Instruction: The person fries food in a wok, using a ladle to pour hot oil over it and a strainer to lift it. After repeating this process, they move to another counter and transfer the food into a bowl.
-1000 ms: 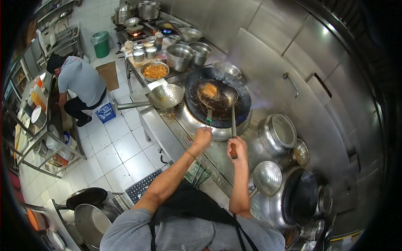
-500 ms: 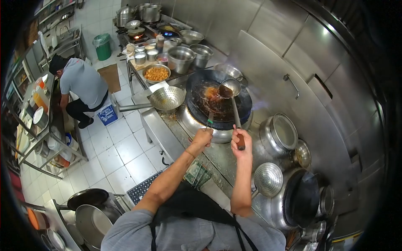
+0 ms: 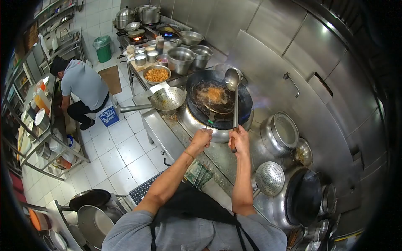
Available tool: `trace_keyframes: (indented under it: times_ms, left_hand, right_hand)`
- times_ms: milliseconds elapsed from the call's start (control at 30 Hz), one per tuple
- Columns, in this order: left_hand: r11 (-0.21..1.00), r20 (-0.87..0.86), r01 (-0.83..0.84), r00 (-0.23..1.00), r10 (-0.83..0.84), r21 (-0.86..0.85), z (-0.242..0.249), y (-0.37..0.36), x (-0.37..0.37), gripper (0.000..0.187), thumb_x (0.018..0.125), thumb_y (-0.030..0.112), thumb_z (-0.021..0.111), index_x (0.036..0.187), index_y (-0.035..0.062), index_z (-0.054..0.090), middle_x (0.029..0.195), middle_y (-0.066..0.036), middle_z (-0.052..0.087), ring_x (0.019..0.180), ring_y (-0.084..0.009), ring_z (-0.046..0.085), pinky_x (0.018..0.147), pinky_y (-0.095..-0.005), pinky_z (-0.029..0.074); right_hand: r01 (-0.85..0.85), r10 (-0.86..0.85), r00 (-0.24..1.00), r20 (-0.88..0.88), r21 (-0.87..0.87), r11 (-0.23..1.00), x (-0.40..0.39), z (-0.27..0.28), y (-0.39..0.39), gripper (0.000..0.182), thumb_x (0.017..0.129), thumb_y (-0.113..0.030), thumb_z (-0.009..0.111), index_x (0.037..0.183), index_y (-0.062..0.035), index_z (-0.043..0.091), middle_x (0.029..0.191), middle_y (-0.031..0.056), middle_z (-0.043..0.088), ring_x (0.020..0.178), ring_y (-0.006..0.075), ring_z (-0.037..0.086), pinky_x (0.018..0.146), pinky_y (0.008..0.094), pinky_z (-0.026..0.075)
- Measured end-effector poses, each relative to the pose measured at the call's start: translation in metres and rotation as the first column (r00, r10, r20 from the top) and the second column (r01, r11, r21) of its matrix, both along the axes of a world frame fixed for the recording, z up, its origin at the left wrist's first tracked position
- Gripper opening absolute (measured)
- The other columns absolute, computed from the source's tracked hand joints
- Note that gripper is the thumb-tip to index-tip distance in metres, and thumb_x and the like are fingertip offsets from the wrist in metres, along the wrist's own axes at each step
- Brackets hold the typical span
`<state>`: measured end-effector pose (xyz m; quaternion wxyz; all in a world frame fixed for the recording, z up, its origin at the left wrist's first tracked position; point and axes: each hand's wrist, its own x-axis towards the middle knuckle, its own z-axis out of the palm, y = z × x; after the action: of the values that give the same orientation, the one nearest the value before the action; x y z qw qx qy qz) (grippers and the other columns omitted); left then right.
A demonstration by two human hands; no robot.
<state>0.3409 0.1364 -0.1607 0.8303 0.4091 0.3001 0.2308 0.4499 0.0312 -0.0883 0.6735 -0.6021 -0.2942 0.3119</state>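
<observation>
Steel ladle (image 3: 233, 79): a long, stiff handle ending in a round bowl, raised over the far rim of the wok; its weight is judged to sit at the bowl end, so it is best gripped at the handle's near end, well away from the heat.
Right hand (image 3: 238, 141): closed around the ladle's near end, fingers wrapped tight.
Skimmer handle (image 3: 209, 119): a thin rigid tool with a green-marked grip, reaching into the wok; its head is hidden in the oil.
Left hand (image 3: 201, 138): clamped on the skimmer handle's near end.
Black wok (image 3: 243, 102): wide and dark, seated on a round burner; judged heavy and hot, not to be touched bare-handed.
Frying food (image 3: 214, 94): an orange-brown piece seen in bubbling oil, judged fragile and slippery.
Perforated strainer (image 3: 168, 98): rested beside the wok's left rim on the steel counter.
Bowl of fried pieces (image 3: 156, 74): set further back among metal bowls.
Second strainer (image 3: 269, 179): laid near the right elbow, beside a dark pan.
Other person (image 3: 83, 83): seen crouched by shelving across the tiled floor, well apart.
</observation>
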Motion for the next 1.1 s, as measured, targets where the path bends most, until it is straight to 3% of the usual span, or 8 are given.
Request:
trace_keyframes:
  times_ms: [133,333,400,433,533,867,967,1100]
  left_hand:
    - [1.0,0.005,-0.02,1.0,0.02,0.006,0.002,-0.004,-0.002,0.011,0.085,0.013,0.046,0.086,0.003,0.051,0.057,0.002,0.04,0.042,-0.008,0.033,0.036,-0.024,0.027]
    - [0.993,-0.032,-0.071,0.997,0.074,0.095,-0.011,-0.007,0.007,0.013,0.085,0.011,0.046,0.09,0.0007,0.051,0.058,0.001,0.042,0.041,-0.0081,0.034,0.034,-0.0244,0.027]
    - [0.989,-0.044,-0.082,0.995,0.088,0.126,-0.013,-0.009,0.009,0.013,0.085,0.011,0.046,0.09,0.0004,0.051,0.058,0.001,0.043,0.04,-0.0081,0.034,0.034,-0.0244,0.027]
    - [0.984,-0.04,-0.097,0.994,0.104,0.149,-0.013,-0.009,0.009,0.018,0.085,0.013,0.047,0.091,-0.0031,0.053,0.059,-0.002,0.045,0.04,-0.0097,0.037,0.034,-0.0258,0.029]
    - [0.978,-0.034,-0.12,0.991,0.128,0.169,-0.019,-0.009,0.012,0.024,0.084,0.014,0.048,0.093,-0.0071,0.055,0.059,-0.004,0.048,0.041,-0.0111,0.04,0.033,-0.0269,0.031]
    - [0.994,0.003,-0.08,0.997,0.08,0.076,-0.015,-0.008,0.006,0.025,0.081,0.009,0.043,0.099,-0.0061,0.052,0.06,-0.002,0.046,0.04,-0.0086,0.035,0.034,-0.0239,0.03]
    - [0.998,-0.009,-0.029,1.0,0.03,0.052,-0.014,-0.006,0.004,0.013,0.085,0.013,0.046,0.092,0.0029,0.05,0.058,0.002,0.04,0.041,-0.0074,0.032,0.036,-0.0238,0.027]
    - [0.999,-0.014,-0.002,1.0,0.003,0.05,-0.008,-0.005,0.0,0.013,0.085,0.013,0.045,0.093,0.0034,0.05,0.058,0.002,0.04,0.041,-0.0071,0.032,0.036,-0.0234,0.026]
  right_hand:
    - [0.061,-0.051,0.993,0.108,-0.086,0.994,-0.001,-0.016,-0.011,0.011,0.071,-0.001,0.051,0.082,-0.0005,0.05,0.058,0.0032,0.049,0.036,0.0106,0.045,0.033,0.0227,0.036]
    - [0.059,-0.067,0.997,-0.036,-0.176,0.983,0.0,-0.03,-0.031,0.008,0.074,-0.003,0.052,0.08,-0.0005,0.05,0.058,0.0036,0.05,0.037,0.0106,0.046,0.032,0.0224,0.035]
    - [0.049,-0.042,0.88,-0.473,0.004,0.999,0.004,-0.028,-0.038,0.013,0.076,-0.006,0.051,0.086,0.002,0.053,0.061,0.0042,0.051,0.039,0.0099,0.045,0.03,0.0218,0.033]
    - [0.049,-0.042,0.88,-0.473,0.003,0.999,0.008,-0.026,-0.041,0.013,0.076,-0.006,0.051,0.086,0.002,0.053,0.061,0.0042,0.051,0.039,0.0099,0.045,0.03,0.0218,0.033]
    - [-0.002,0.161,0.626,-0.763,0.205,0.979,0.022,-0.021,-0.049,0.026,0.079,-0.01,0.048,0.099,0.0063,0.053,0.067,0.0048,0.05,0.042,0.0089,0.042,0.027,0.0225,0.029]
    - [0.009,0.223,0.602,-0.766,0.285,0.958,0.018,-0.004,-0.03,0.027,0.08,-0.009,0.047,0.103,0.0045,0.051,0.066,0.0039,0.049,0.041,0.0087,0.041,0.027,0.022,0.031]
    - [0.02,0.142,0.68,-0.719,0.211,0.977,0.018,0.001,-0.017,0.027,0.079,-0.008,0.048,0.104,0.0024,0.051,0.065,0.0037,0.049,0.041,0.0089,0.041,0.027,0.0224,0.031]
    - [-0.074,0.179,0.843,-0.507,0.221,0.972,0.017,-0.002,0.0,0.021,0.078,-0.007,0.051,0.098,-0.0002,0.051,0.065,0.0037,0.05,0.039,0.0091,0.044,0.027,0.0224,0.032]
